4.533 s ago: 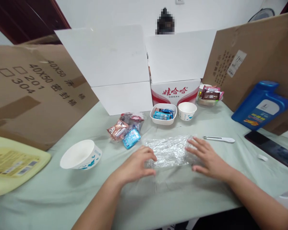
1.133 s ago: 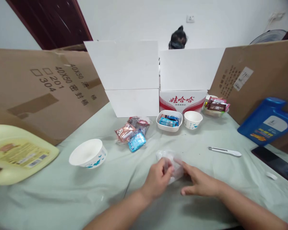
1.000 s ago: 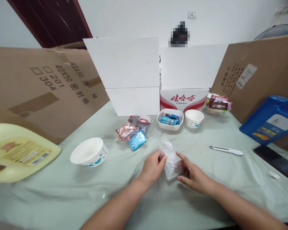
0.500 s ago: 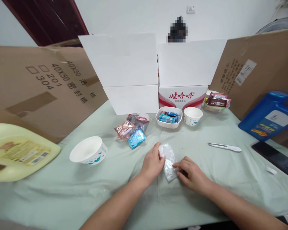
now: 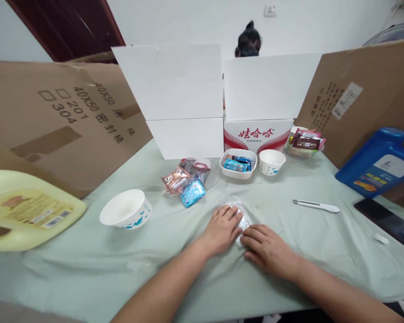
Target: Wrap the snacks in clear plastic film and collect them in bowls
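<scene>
A crumpled clear plastic bag (image 5: 245,220) lies flat on the green cloth in front of me. My left hand (image 5: 223,228) rests on its left side, palm down, fingers stretched out. On the lower right edge of the bag, my right hand (image 5: 267,249) lies with its fingers extended and touching the plastic. Parts of the bag are hidden under both hands. Beyond my left hand are packaged snacks (image 5: 177,180) in brown, dark and blue wrappers. A utility knife (image 5: 316,206) lies to the right of my right hand.
A paper bowl (image 5: 126,210) and a yellow jug (image 5: 30,211) stand left. Behind are a white dish (image 5: 238,175) of blue packets, a paper cup (image 5: 272,162) and a white carton (image 5: 257,134). A blue bottle (image 5: 373,166) and a phone (image 5: 388,224) are right.
My left hand has gone from pinching the bag's upper left edge to lying flat across it. My right hand's fingers have straightened onto the bag.
</scene>
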A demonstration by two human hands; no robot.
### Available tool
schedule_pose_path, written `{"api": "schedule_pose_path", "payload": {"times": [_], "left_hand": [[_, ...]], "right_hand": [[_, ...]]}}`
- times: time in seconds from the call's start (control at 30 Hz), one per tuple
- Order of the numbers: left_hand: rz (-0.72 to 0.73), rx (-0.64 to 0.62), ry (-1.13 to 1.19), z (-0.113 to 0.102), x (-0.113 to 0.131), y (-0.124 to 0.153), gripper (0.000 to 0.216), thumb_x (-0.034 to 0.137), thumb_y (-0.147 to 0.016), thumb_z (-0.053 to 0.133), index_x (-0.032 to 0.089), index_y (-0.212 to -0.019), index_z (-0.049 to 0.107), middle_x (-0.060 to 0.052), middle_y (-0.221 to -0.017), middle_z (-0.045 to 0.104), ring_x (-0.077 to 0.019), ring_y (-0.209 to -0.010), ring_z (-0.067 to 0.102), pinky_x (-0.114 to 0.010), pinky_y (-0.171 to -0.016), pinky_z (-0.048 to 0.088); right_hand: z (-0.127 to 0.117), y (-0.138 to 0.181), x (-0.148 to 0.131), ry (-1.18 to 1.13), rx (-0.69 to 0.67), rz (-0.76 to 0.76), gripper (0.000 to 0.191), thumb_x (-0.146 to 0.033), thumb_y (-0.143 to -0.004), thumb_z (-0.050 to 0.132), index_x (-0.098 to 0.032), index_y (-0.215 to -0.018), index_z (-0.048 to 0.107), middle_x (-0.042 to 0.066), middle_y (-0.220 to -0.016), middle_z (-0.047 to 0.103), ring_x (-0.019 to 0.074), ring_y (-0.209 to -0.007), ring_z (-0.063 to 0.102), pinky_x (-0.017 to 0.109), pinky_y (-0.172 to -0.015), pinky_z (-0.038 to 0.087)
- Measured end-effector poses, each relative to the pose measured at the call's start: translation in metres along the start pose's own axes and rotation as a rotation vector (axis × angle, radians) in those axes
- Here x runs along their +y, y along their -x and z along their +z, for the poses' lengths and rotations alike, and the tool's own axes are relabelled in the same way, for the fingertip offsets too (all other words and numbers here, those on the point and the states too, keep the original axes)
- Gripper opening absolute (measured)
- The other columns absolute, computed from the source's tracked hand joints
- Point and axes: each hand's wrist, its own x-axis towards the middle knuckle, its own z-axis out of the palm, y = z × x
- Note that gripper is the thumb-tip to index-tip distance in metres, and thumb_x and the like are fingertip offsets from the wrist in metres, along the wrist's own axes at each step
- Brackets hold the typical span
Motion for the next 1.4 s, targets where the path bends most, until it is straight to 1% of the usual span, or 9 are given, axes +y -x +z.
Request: {"api": "schedule_pose_path", "payload": {"times": [0.23,0.47,0.6,0.73,0.9,1.03,1.2,1.3,1.4], "left_hand": [[0.133,0.004,0.131,-0.005,0.004,0.002,0.037,0.022,-0.091,0.05,0.022,-0.128,0.051,-0.007,-0.139,0.053,-0.0237,-0.127,0.046,-0.047,-0.108,0.032],[0.146,0.129,0.195,0.002,0.003,0.003,0.013,0.016,-0.085,0.054,0.019,-0.093,0.063,-0.01,-0.126,0.059,-0.0237,-0.118,0.052,-0.041,-0.102,0.042],[0.091,0.094,0.161,-0.002,0.002,0.003,0.014,0.023,-0.085,0.06,0.02,-0.098,0.063,-0.008,-0.112,0.063,-0.0237,-0.109,0.054,-0.042,-0.097,0.043],[0.099,0.086,0.184,-0.001,0.0,0.003,0.017,0.016,-0.088,0.052,0.018,-0.101,0.063,-0.007,-0.11,0.064,-0.0217,-0.108,0.054,-0.038,-0.096,0.044],[0.107,0.063,0.242,0.002,-0.01,0.0,0.037,0.0,-0.079,0.044,0.019,-0.102,0.066,-0.006,-0.111,0.066,-0.0209,-0.112,0.055,-0.038,-0.098,0.046],[0.119,0.087,0.251,0.001,-0.015,0.0,0.037,-0.001,-0.076,0.044,0.018,-0.098,0.067,-0.006,-0.108,0.068,-0.0207,-0.11,0.058,-0.037,-0.098,0.048],[0.164,0.276,0.176,0.0,-0.007,0.002,0.036,0.004,-0.084,0.041,0.017,-0.108,0.064,-0.009,-0.112,0.066,-0.0217,-0.112,0.056,-0.039,-0.096,0.048],[0.208,0.186,0.14,0.004,-0.003,0.0,0.031,0.007,-0.086,0.046,0.02,-0.106,0.065,-0.007,-0.111,0.068,-0.0233,-0.116,0.055,-0.04,-0.098,0.046],[0.172,0.094,0.145,0.008,-0.001,-0.002,0.029,0.007,-0.086,0.048,0.022,-0.101,0.067,-0.005,-0.107,0.069,-0.023,-0.115,0.056,-0.039,-0.096,0.046]], "right_hand": [[-0.005,-0.001,-0.008,0.066,0.018,-0.074,0.018,-0.014,-0.094,0.045,-0.019,-0.1,0.061,0.008,-0.098,0.066,0.0214,-0.095,0.056,0.041,-0.088,0.043],[-0.006,-0.002,-0.014,0.071,-0.111,0.017,0.013,-0.03,-0.091,0.056,-0.018,-0.092,0.059,0.007,-0.093,0.062,0.0217,-0.089,0.053,0.036,-0.078,0.045],[0.001,0.006,-0.015,0.11,-0.102,-0.019,0.014,-0.014,-0.094,0.045,-0.017,-0.095,0.059,0.007,-0.094,0.061,0.0207,-0.089,0.052,0.036,-0.081,0.043],[-0.008,-0.003,-0.01,0.108,-0.046,-0.04,0.018,-0.015,-0.095,0.041,-0.017,-0.095,0.06,0.007,-0.088,0.062,0.0203,-0.083,0.053,0.036,-0.077,0.041],[-0.021,-0.044,0.022,0.115,-0.08,0.172,0.022,-0.021,-0.099,0.039,-0.018,-0.098,0.06,0.005,-0.084,0.065,0.0166,-0.077,0.059,0.028,-0.068,0.041],[-0.007,-0.064,0.043,0.194,-0.153,0.374,0.013,-0.021,-0.095,0.047,-0.018,-0.099,0.059,0.006,-0.088,0.068,0.0172,-0.077,0.063,0.027,-0.066,0.04],[0.013,-0.058,0.047,0.218,-0.115,0.421,0.02,-0.025,-0.097,0.041,-0.018,-0.1,0.059,0.007,-0.089,0.066,0.0184,-0.08,0.061,0.028,-0.069,0.04],[0.009,-0.054,0.054,0.246,-0.024,0.434,0.018,-0.026,-0.094,0.047,-0.017,-0.099,0.061,0.01,-0.093,0.064,0.0222,-0.086,0.058,0.032,-0.075,0.041],[0.001,-0.049,0.06,0.287,0.178,0.421,0.019,-0.014,-0.089,0.049,-0.016,-0.101,0.063,0.015,-0.107,0.062,0.0276,-0.099,0.052,0.04,-0.083,0.041]]}}
